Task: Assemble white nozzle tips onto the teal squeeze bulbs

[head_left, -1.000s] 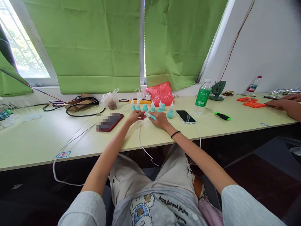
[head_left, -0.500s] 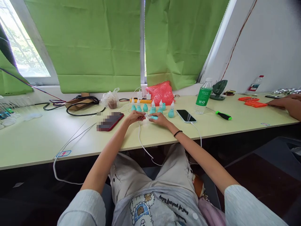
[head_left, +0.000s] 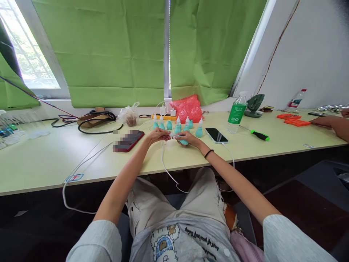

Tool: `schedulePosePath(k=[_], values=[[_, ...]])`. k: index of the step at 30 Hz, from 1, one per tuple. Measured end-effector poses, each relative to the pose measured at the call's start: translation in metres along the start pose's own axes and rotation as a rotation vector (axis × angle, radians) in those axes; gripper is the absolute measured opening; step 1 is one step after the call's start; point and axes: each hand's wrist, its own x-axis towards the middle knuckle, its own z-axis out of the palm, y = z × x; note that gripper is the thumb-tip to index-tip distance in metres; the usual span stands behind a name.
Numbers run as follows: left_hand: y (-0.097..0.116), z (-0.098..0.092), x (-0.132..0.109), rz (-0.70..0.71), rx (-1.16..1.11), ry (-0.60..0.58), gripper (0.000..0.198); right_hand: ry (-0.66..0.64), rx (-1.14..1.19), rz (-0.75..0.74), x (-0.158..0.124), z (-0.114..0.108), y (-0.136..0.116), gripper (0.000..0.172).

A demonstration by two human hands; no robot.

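A grey shirt (head_left: pixel 166 247) with a cartoon sheep print and beige trousers (head_left: pixel 149 196) fill the bottom centre of the frame. Beyond them, the pale yellow bench (head_left: pixel 40 163) runs across the middle, a thin white cable (head_left: pixel 163 156) trailing over its edge. At the centre of the frame, the right hand (head_left: pixel 192 138) is curled around a rounded teal squeeze bulb (head_left: pixel 183 142), held just above the bench. The left hand (head_left: pixel 160 135) meets it, fingertips drawn together on a small, clear plastic tip (head_left: pixel 173 135); whether tip and bulb are joined cannot be told. A red-edged phone (head_left: pixel 128 141), partly pixelated, lies left of centre; a black-screened white smartphone (head_left: pixel 217 135) and a green-and-black screwdriver (head_left: pixel 260 135) lie right of centre. Just past the hands stand seven more teal bulbs (head_left: pixel 199 132), five with whitish pointed tips and two without. Behind them rests a red bubble-wrap pouch (head_left: pixel 188 109), and green fabric blinds (head_left: pixel 98 54) cover much of the upper frame
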Motion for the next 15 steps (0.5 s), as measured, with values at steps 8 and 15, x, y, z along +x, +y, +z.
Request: schedulePosePath(k=[8,15], values=[[0.0062,0.0086,-0.0027,0.029,0.038,-0.027,0.026,-0.12,0.154,0.076,0.0007,-0.0094,0.0042,0.029],[0.0034,0.0098,-0.0009,0.02,0.065,0.012,0.025,-0.125,0.223,0.11,0.0006,-0.0098,0.0054,0.027]])
